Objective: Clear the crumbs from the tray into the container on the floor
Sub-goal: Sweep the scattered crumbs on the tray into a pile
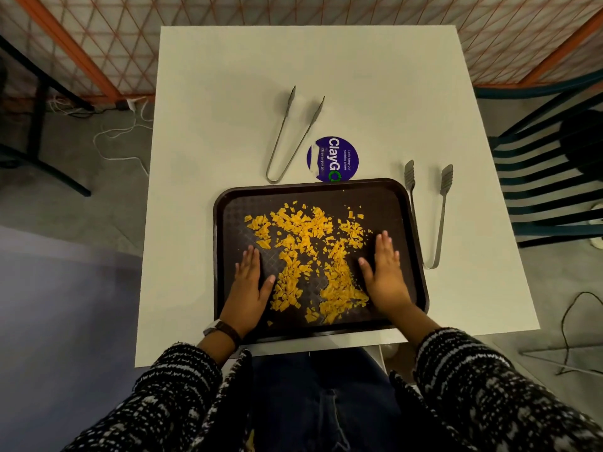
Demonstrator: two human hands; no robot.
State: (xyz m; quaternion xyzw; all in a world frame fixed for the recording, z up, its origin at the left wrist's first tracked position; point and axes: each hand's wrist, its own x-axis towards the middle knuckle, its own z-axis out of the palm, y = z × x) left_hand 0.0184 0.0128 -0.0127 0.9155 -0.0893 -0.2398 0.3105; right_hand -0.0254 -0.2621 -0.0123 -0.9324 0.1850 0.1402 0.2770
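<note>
A dark brown tray (225, 203) lies on the near half of the white table (212, 93). Several yellow-orange crumbs (306, 256) are spread over its middle. My left hand (249, 282) lies flat on the tray, fingers straight, at the left edge of the crumbs. My right hand (386, 272) lies flat with straight fingers at their right edge. Both palms face down and hold nothing. No container on the floor is in view.
Metal tongs (290, 138) lie beyond the tray, and a second pair of tongs (434, 210) lies to its right. A round purple sticker (332, 159) sits at the tray's far edge. A dark slatted chair (548, 177) stands to the right. Cables trail on the floor.
</note>
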